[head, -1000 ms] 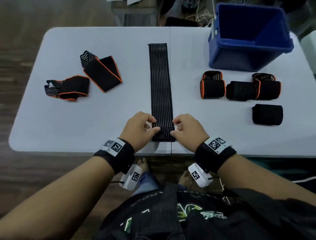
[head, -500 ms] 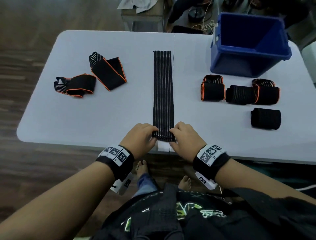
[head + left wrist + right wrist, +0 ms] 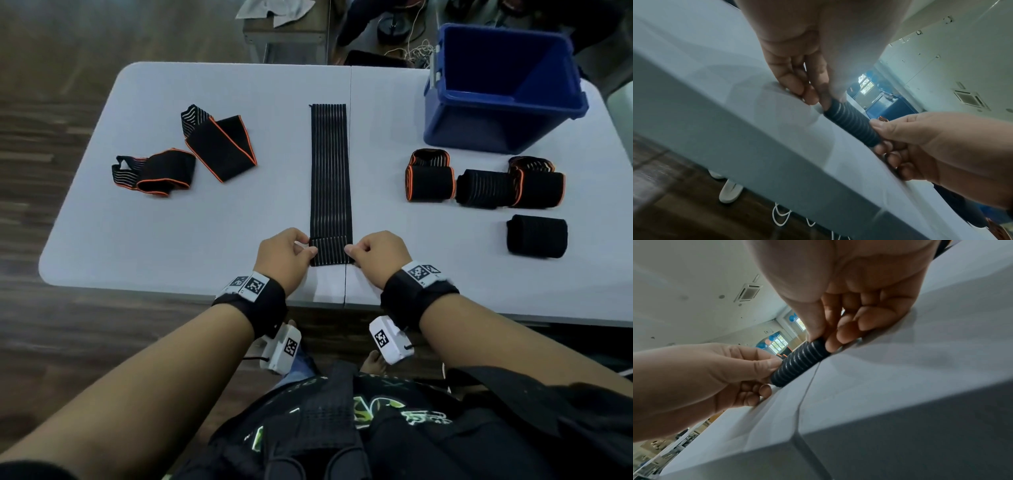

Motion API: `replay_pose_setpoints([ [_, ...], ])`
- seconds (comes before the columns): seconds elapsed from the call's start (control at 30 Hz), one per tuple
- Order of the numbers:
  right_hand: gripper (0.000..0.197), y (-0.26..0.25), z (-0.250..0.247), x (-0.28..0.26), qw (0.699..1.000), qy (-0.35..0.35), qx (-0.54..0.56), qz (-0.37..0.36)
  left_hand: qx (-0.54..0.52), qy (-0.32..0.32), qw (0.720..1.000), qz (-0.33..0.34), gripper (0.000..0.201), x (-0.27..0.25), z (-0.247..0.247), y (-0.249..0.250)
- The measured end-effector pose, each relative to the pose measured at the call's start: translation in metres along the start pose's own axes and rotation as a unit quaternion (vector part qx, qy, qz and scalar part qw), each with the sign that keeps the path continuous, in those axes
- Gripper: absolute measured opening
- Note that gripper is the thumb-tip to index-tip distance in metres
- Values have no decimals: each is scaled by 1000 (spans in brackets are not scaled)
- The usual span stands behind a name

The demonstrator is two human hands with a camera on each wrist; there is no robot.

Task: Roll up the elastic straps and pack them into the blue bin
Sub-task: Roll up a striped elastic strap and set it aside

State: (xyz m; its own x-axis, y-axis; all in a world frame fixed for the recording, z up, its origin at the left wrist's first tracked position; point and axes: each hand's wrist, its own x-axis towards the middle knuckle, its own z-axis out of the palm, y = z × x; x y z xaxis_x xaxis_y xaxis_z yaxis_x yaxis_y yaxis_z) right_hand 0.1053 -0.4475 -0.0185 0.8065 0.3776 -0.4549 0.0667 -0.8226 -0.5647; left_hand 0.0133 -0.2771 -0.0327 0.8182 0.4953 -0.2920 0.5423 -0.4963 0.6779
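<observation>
A long black striped elastic strap point(image 3: 330, 171) lies flat along the middle of the white table point(image 3: 171, 240). Its near end is turned over into a small roll point(image 3: 331, 253) point(image 3: 852, 124) point(image 3: 800, 363). My left hand point(image 3: 286, 258) point(image 3: 809, 87) pinches the roll's left end. On the roll's right end, my right hand point(image 3: 378, 257) point(image 3: 840, 331) has thumb and fingers pinched. The blue bin point(image 3: 503, 92) stands open at the far right of the table, and what I see of its inside is bare.
Two loose orange-edged straps point(image 3: 154, 171) point(image 3: 219, 144) lie at the left. Several rolled straps point(image 3: 430, 178) point(image 3: 486, 188) point(image 3: 537, 236) sit in front of the bin. The table's near edge is just below my wrists. A stool and cables stand beyond the far edge.
The flat near end of the strap has been turned over into a small roll between both hands. The camera view has shifted slightly.
</observation>
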Motion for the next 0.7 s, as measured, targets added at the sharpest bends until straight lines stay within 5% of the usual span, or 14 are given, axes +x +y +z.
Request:
replay_pose_setpoints([
  [0.23, 22, -3, 4, -2, 999, 28, -22, 11, -1, -17, 1000, 0, 26, 7, -2, -2],
  [0.4, 20, -3, 7, -9, 998, 18, -57, -34, 27, -21, 998, 59, 21, 7, -3, 0],
  [0.57, 44, 4, 9, -12, 991, 0, -111, -80, 140, -68, 974, 167, 45, 8, -7, -3],
  [0.7, 57, 19, 5, -14, 985, -14, -140, -98, 178, -123, 961, 170, 73, 12, -9, -16],
])
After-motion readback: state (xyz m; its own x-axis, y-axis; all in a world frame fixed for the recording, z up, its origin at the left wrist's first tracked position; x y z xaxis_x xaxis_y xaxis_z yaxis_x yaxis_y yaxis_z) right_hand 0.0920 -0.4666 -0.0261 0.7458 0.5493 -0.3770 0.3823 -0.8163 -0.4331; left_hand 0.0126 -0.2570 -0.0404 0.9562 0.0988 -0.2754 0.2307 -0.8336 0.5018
